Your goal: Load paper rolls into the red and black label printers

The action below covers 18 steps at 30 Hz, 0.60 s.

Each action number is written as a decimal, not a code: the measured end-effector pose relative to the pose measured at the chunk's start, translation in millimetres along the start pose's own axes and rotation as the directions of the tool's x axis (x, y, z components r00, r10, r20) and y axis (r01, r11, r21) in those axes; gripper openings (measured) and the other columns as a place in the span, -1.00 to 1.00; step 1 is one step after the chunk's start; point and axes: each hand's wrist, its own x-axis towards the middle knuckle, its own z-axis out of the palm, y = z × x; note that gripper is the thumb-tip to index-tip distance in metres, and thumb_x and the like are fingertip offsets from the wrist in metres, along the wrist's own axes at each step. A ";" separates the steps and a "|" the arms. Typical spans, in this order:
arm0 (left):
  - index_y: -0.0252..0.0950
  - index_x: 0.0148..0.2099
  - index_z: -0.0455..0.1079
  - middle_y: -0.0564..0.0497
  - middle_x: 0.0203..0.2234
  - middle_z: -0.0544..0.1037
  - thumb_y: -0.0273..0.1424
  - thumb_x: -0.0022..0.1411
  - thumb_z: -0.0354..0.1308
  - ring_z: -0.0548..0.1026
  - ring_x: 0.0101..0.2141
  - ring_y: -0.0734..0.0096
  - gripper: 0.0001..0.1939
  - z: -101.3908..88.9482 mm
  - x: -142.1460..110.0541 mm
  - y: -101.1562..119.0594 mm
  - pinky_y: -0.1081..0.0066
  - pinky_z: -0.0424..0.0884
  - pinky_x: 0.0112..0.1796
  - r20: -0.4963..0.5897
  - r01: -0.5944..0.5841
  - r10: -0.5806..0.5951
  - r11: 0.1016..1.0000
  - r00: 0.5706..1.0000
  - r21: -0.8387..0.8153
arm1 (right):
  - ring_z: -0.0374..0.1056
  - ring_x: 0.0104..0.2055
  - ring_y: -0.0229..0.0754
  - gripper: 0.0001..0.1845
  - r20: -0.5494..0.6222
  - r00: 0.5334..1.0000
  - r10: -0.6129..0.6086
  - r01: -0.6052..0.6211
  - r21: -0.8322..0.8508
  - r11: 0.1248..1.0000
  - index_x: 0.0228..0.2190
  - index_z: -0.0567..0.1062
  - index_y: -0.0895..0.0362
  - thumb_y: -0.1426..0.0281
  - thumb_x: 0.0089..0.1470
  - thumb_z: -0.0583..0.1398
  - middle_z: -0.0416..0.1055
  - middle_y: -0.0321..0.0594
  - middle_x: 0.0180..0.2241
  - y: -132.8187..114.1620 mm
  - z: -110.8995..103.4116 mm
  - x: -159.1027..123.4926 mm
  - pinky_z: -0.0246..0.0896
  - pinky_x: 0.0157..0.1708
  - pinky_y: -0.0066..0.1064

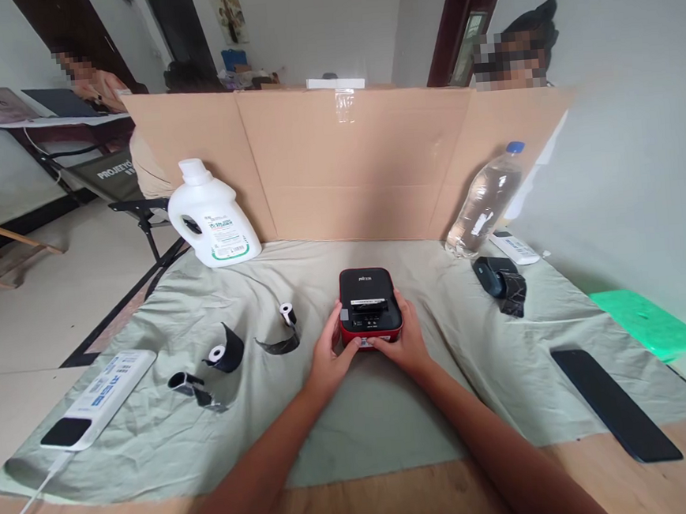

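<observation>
A small black-and-red label printer [369, 286] sits on the cloth in the middle, its slotted top facing up. My left hand [331, 349] grips its left side, with the thumb on the front face. On the opposite side my right hand [407, 337] is closed around the edge, its thumb also at the front. Left of the printer lie several partly unrolled black paper rolls: a small one with a white core [287, 315], a larger roll [225, 350], and a curled dark strip [190, 386].
A white jug [212, 216] and a clear bottle [486, 198] stand against a cardboard screen [353, 161]. A white power bank [101, 399] with a cable lies left. Rightward are a black device [496, 277], a phone [616, 402] and a green stool [648, 320]. Two people are beyond.
</observation>
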 end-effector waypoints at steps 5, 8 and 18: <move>-0.16 0.46 -0.01 -0.10 0.42 0.04 -0.24 0.29 0.23 0.07 0.38 0.08 -0.21 -2.8 0.7 -5.8 0.12 0.08 0.35 0.018 -0.029 0.029 1.000 0.999 -0.007 | 0.11 0.31 0.17 0.10 -0.012 0.999 -0.031 0.031 0.007 1.000 0.34 0.05 0.06 0.06 -0.10 0.41 0.13 0.08 0.25 0.1 1.6 -1.3 0.08 0.28 0.10; -0.18 0.46 -0.02 -0.10 0.42 0.03 -0.27 0.30 0.22 0.07 0.38 0.08 -0.21 -4.3 -0.3 -8.3 0.10 0.07 0.35 0.024 -0.034 0.035 0.999 0.999 -0.006 | 0.10 0.32 0.17 0.11 -0.015 0.999 -0.051 0.052 0.010 0.999 0.33 0.05 0.07 0.06 -0.10 0.41 0.13 0.08 0.26 2.0 2.3 -1.4 0.08 0.29 0.09; -0.23 0.25 0.30 -0.17 0.41 0.06 -0.29 0.26 0.24 0.15 0.35 0.03 -0.47 -9.0 1.8 -9.7 0.09 0.21 0.29 0.012 -0.077 0.077 0.997 0.997 -0.011 | 0.02 0.38 0.18 0.08 -0.004 0.998 -0.069 0.070 0.009 0.998 0.33 0.03 0.06 0.10 -0.07 0.39 0.02 0.10 0.34 -1.8 0.0 -0.3 0.05 0.31 0.13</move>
